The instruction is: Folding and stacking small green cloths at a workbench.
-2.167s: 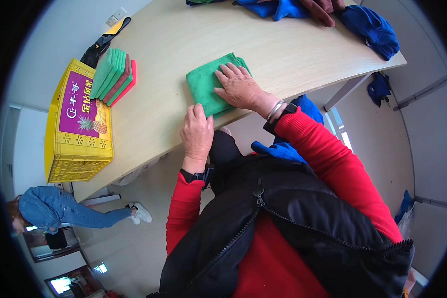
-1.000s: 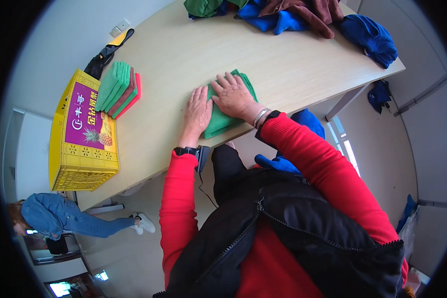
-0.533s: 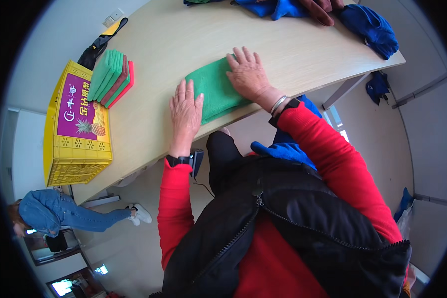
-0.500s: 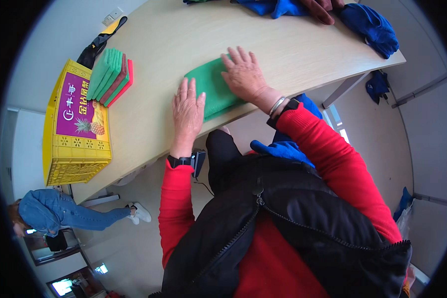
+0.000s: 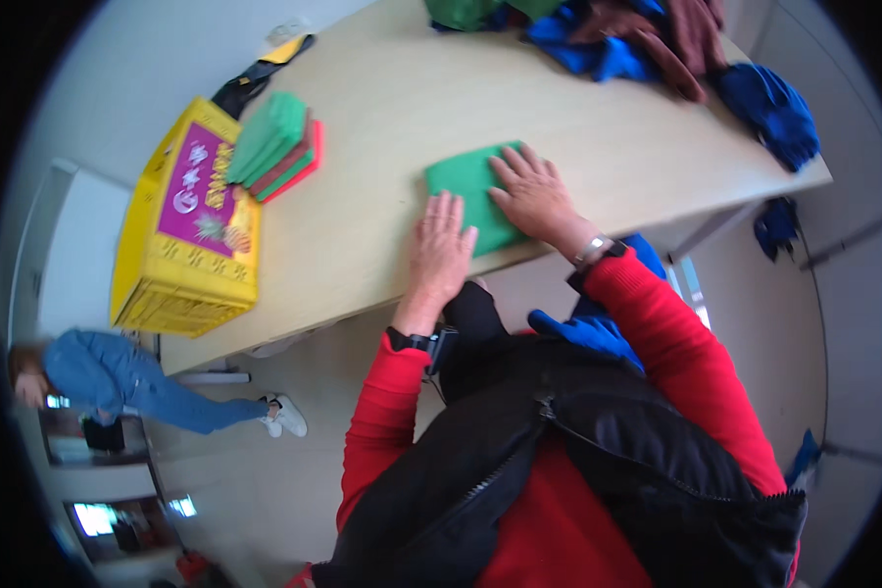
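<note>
A folded green cloth (image 5: 478,214) lies flat at the table's near edge. My left hand (image 5: 441,253) rests on its left side, fingers stretched out and pointing away from me. On its right side, my right hand (image 5: 539,196) presses down with flat, slightly spread fingers. Neither hand grips anything. A blue cloth (image 5: 598,328) hangs over my lap, below the table edge.
Left of the cloth, a stack of folded green, brown and red cloths (image 5: 274,142) leans by a yellow crate (image 5: 191,289). Loose cloths (image 5: 608,44) and a blue bundle (image 5: 769,113) lie at the far right. Another person (image 5: 147,382) is beyond the table's left end.
The view has shifted, so the table and everything on it appear farther right. Both hands stay flat on the green cloth, a little closer together.
</note>
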Demonstrator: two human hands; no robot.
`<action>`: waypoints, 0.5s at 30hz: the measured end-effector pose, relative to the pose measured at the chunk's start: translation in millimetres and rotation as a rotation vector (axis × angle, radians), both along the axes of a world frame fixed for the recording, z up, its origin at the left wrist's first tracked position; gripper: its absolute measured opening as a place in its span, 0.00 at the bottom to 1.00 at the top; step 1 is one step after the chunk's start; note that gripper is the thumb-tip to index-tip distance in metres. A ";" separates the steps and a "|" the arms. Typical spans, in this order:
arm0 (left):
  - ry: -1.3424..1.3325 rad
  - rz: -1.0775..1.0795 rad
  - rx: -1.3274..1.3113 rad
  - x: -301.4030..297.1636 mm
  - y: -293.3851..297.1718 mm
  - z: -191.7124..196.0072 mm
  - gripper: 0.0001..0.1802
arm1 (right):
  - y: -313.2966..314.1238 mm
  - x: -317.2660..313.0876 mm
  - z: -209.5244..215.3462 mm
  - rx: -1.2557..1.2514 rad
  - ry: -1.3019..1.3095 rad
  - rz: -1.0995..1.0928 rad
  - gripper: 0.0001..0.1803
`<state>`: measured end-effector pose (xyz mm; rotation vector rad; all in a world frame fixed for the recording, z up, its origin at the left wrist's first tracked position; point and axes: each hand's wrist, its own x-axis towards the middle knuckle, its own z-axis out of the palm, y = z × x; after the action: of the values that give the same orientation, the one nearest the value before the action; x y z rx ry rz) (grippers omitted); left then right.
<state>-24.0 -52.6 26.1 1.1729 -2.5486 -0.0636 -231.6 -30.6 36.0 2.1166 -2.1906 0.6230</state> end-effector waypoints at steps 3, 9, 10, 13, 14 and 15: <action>0.008 0.005 0.082 -2.5 -7.9 25.0 0.32 | 4.5 -3.0 7.2 0.030 0.017 -0.013 0.31; -0.062 0.036 0.020 -17.8 -36.9 29.7 0.33 | 7.9 20.8 -5.5 -0.073 0.039 0.035 0.32; -0.050 0.035 0.030 -18.6 -36.8 23.8 0.33 | 7.1 19.0 -5.0 -0.079 0.042 0.044 0.32; -0.023 0.034 0.050 -16.1 -33.2 16.5 0.33 | 6.1 6.9 -3.2 -0.070 0.014 0.085 0.33; -0.017 0.036 0.051 -13.1 -31.3 15.6 0.33 | 6.8 4.5 -3.7 -0.073 0.017 0.091 0.33; -0.013 0.035 0.054 -10.8 -27.4 15.7 0.33 | 10.0 2.5 -4.3 -0.078 -0.074 0.022 0.33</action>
<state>-34.8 -80.0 41.8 1.2422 -2.5518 -0.1176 -229.1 -20.6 31.7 2.1143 -2.1446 0.7863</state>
